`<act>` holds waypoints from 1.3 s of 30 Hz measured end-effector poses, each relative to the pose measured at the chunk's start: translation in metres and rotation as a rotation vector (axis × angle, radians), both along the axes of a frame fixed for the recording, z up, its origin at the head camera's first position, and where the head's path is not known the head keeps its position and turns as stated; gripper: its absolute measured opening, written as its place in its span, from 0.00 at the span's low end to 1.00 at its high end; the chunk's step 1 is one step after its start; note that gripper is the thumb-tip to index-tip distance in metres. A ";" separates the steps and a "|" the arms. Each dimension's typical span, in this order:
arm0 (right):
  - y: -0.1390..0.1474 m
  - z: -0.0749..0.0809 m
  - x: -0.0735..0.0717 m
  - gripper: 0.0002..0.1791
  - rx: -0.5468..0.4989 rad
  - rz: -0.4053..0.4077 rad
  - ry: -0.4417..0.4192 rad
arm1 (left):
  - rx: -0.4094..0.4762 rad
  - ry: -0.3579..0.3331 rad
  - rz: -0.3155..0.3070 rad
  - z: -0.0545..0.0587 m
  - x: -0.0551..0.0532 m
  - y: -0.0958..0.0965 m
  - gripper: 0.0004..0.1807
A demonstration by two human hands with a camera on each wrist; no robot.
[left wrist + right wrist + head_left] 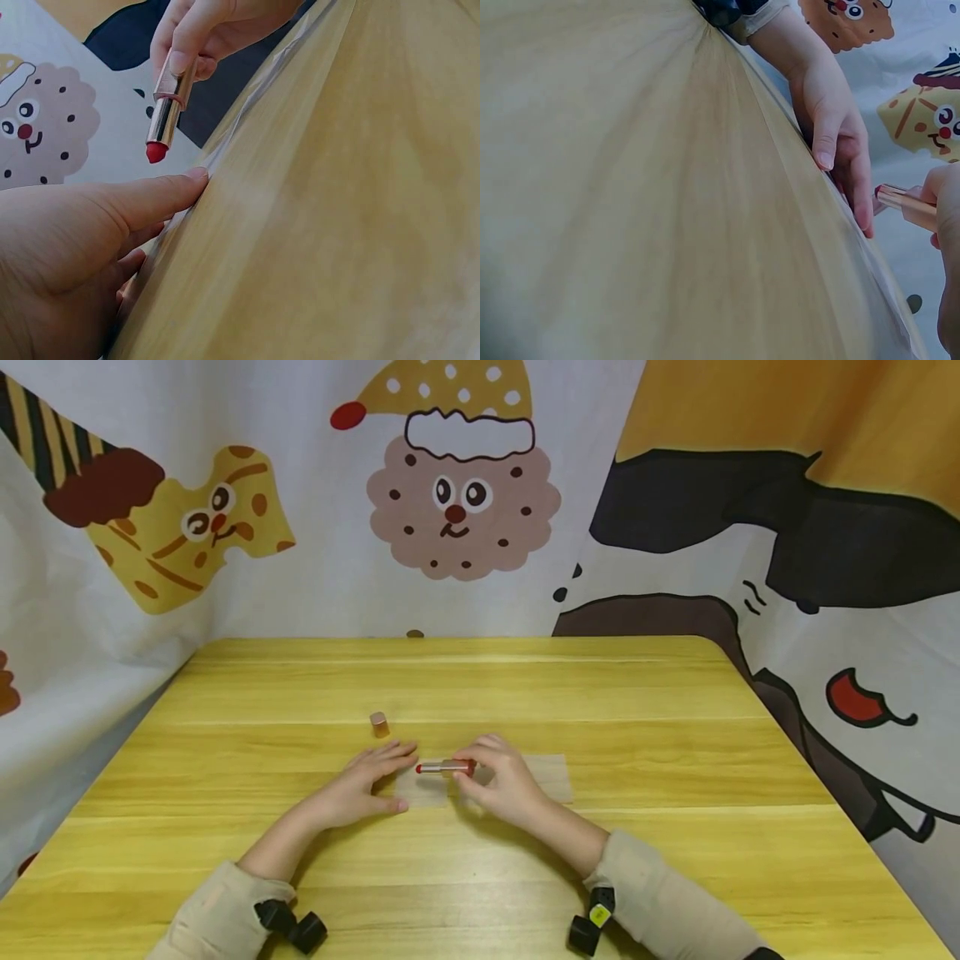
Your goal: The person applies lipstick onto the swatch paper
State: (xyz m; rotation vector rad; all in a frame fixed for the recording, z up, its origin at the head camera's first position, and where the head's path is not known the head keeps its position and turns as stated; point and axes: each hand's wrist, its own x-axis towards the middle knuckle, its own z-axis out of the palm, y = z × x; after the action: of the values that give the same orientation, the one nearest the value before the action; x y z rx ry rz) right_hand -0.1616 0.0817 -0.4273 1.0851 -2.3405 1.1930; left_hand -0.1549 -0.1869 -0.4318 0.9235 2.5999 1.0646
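Between the thumb and fingers of my right hand [501, 779] is a lipstick [444, 767], held level with its red tip pointing left. In the left wrist view the bare red bullet of the lipstick [163, 124] stands out of its rose-gold tube. Beneath it on the table lies a thin, pale, see-through strip [551, 778], partly covered by the right hand. My left hand [360, 787] rests at the strip's left end, fingers spread and thumb tip down on the near corner. A rose-gold lipstick cap [379, 725] stands on the table just beyond the left fingers.
All of this is on a yellow wood-grain table [480, 685]. Behind it hangs a white curtain [300, 593] with cartoon food and animal prints. Black devices [288, 927] are strapped at both sleeve cuffs.
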 end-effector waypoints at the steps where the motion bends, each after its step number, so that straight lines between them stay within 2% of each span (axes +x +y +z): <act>1: 0.000 0.000 0.000 0.09 0.003 0.000 -0.002 | 0.001 -0.002 0.000 0.000 0.000 0.000 0.37; 19: -0.007 0.002 -0.001 0.11 0.135 -0.011 -0.008 | 0.005 -0.016 0.006 0.002 0.002 0.002 0.37; 39: -0.010 0.005 0.000 0.11 0.199 -0.002 -0.041 | 0.008 -0.002 0.004 0.002 0.001 0.002 0.36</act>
State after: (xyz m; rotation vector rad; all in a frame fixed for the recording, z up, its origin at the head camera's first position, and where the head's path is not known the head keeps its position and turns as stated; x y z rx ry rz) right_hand -0.1617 0.0721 -0.4222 1.1303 -2.5345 1.0074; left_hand -0.1534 -0.1853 -0.4295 0.9180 2.5989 1.0768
